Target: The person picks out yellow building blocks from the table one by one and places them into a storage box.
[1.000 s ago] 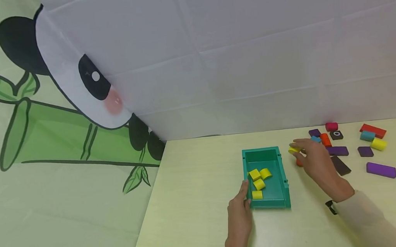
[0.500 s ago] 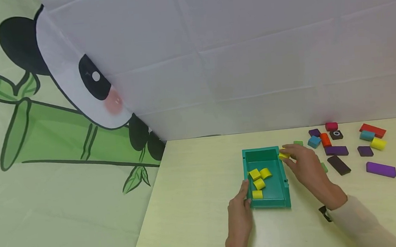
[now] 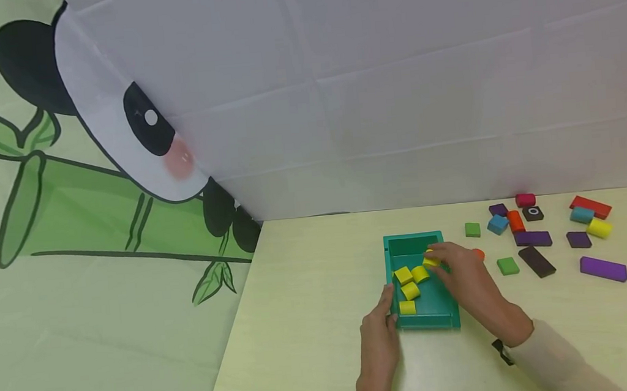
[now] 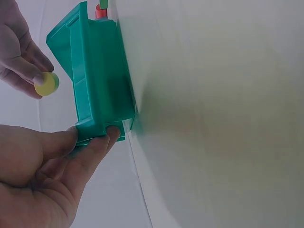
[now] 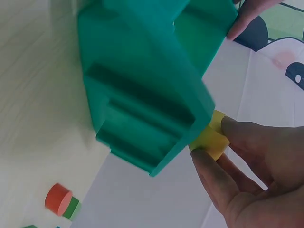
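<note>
The fingers of the right hand [image 3: 466, 278] are pinching a yellow block [image 3: 431, 258], short and smooth, with a round end. This block is above the open top of a bin [image 3: 438, 301], and in the left wrist view it is apart from the bin's walls. The left hand [image 3: 379, 337] grips the bin at its near left side, with the thumb and the fingers on the wall. The bin is green-teal, with straight walls and a stepped rim, and its look is of hard plastic. Inside lie four yellow pieces [image 3: 410, 291] with curved sides, mostly toward the left wall. The table [image 3: 301, 319] is pale, with a faint grain. On its right part are scattered a purple bar [image 3: 603, 268], a dark flat block [image 3: 537, 262], two green squares [image 3: 508, 266], a yellow cylinder [image 3: 600, 228] and other colored pieces. Behind hangs white cloth [image 3: 394, 91] with fold lines; at left are printed a panda [image 3: 102, 114] and green bamboo [image 3: 88, 213].
</note>
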{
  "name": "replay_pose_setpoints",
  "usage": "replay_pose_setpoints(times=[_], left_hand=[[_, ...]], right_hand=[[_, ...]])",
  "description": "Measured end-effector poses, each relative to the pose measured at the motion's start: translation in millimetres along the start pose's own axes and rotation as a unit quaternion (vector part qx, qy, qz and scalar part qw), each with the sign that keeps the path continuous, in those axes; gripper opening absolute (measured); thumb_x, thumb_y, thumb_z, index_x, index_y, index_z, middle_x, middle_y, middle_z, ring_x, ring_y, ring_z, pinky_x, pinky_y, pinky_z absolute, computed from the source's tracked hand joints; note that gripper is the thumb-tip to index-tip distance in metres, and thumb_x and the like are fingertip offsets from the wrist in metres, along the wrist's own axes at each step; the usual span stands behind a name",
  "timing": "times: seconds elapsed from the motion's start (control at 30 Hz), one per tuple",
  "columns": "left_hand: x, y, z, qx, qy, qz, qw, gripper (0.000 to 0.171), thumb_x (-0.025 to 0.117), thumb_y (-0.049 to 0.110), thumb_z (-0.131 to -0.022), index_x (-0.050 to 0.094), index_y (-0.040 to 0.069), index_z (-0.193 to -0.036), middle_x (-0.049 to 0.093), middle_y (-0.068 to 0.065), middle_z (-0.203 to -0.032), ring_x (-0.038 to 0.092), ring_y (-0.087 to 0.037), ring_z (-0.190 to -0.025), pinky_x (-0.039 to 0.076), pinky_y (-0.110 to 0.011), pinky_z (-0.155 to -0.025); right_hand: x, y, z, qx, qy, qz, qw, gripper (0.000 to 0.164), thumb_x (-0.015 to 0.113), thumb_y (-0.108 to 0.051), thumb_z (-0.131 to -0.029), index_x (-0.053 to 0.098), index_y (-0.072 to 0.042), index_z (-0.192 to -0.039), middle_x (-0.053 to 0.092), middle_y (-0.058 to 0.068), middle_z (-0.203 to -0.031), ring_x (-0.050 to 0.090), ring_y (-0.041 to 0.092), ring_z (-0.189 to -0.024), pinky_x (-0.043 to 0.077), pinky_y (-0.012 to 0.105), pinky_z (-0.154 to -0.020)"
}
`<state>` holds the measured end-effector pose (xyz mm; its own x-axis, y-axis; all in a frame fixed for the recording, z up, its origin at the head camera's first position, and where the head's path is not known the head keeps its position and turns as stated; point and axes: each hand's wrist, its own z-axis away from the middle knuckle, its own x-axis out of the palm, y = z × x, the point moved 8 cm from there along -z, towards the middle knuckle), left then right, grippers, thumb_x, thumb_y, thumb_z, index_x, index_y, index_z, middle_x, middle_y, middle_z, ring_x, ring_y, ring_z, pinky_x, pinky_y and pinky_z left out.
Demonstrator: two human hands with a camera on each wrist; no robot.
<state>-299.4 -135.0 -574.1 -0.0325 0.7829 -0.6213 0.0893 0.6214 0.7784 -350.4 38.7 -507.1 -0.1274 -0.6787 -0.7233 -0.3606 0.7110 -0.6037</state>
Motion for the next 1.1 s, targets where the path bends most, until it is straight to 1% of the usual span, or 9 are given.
replay_pose_setpoints(times=[0.13, 0.27, 0.43, 0.67, 0.77, 0.9, 1.1], left_hand=[[0.5, 0.2, -0.6, 0.001, 0.001, -0.002, 1.0, 0.064, 0.058, -0.002, -0.085, 0.036, 0.03, -0.137, 0.038, 0.006, -0.138, 0.035, -0.008, -0.118, 0.041, -0.035, -0.094], [0.2, 0.7, -0.4, 0.003, 0.002, -0.006, 1.0, 0.065, 0.058, -0.001, -0.085, 0.036, 0.031, -0.137, 0.038, 0.007, -0.138, 0.036, -0.008, -0.117, 0.042, -0.035, -0.093], [-0.5, 1.1, 0.1, 0.007, 0.004, -0.01, 0.9999, 0.064, 0.058, 0.0, -0.085, 0.036, 0.031, -0.137, 0.039, 0.006, -0.138, 0.037, -0.009, -0.116, 0.043, -0.036, -0.092], [-0.5, 0.7, 0.0, 0.0, 0.004, -0.009, 1.0, 0.064, 0.059, 0.0, -0.086, 0.036, 0.032, -0.137, 0.038, 0.011, -0.137, 0.036, -0.008, -0.117, 0.043, -0.035, -0.092], [-0.3, 1.2, -0.1, 0.002, 0.004, -0.009, 0.9999, 0.064, 0.058, 0.0, -0.086, 0.036, 0.031, -0.137, 0.038, 0.008, -0.138, 0.036, -0.008, -0.117, 0.043, -0.035, -0.092], [-0.1, 1.1, 0.0, 0.004, 0.006, -0.011, 0.9999, 0.063, 0.058, 0.0, -0.086, 0.037, 0.03, -0.137, 0.039, 0.007, -0.137, 0.036, -0.009, -0.117, 0.043, -0.035, -0.092], [0.8, 0.7, -0.4, 0.004, 0.007, -0.008, 0.9999, 0.064, 0.059, -0.001, -0.085, 0.037, 0.03, -0.137, 0.039, 0.008, -0.137, 0.036, -0.008, -0.117, 0.043, -0.035, -0.092]], right_hand=[[7.2, -6.0, 2.9, -0.003, -0.006, -0.001, 1.0, 0.03, 0.072, -0.002, -0.075, 0.066, -0.005, -0.104, 0.06, 0.013, -0.113, 0.051, 0.033, -0.108, 0.046, 0.051, -0.087], [13.1, -7.4, 5.5, 0.007, -0.015, -0.007, 1.0, 0.029, 0.071, -0.001, -0.075, 0.066, -0.005, -0.103, 0.06, 0.013, -0.111, 0.051, 0.034, -0.107, 0.046, 0.052, -0.087], [21.0, -8.4, 6.8, 0.015, -0.034, 0.0, 0.999, 0.028, 0.072, 0.0, -0.074, 0.067, -0.004, -0.101, 0.061, 0.013, -0.109, 0.052, 0.033, -0.105, 0.047, 0.052, -0.086], [27.0, -12.9, 8.5, -0.001, -0.047, 0.007, 0.999, 0.025, 0.072, 0.001, -0.073, 0.066, -0.001, -0.097, 0.062, 0.014, -0.106, 0.053, 0.033, -0.103, 0.046, 0.052, -0.087], [27.8, -14.6, 10.1, -0.008, -0.045, 0.004, 0.999, 0.024, 0.07, 0.003, -0.074, 0.065, 0.0, -0.097, 0.062, 0.014, -0.106, 0.052, 0.033, -0.103, 0.046, 0.052, -0.087], [28.6, -17.8, 12.3, -0.022, -0.04, 0.007, 0.999, 0.024, 0.069, 0.005, -0.074, 0.064, 0.001, -0.097, 0.061, 0.014, -0.104, 0.053, 0.032, -0.099, 0.047, 0.05, -0.086], [30.4, -21.9, 10.9, -0.031, -0.037, 0.017, 0.999, 0.019, 0.066, 0.01, -0.074, 0.065, 0.001, -0.091, 0.063, 0.009, -0.092, 0.055, 0.024, -0.085, 0.052, 0.044, -0.077]])
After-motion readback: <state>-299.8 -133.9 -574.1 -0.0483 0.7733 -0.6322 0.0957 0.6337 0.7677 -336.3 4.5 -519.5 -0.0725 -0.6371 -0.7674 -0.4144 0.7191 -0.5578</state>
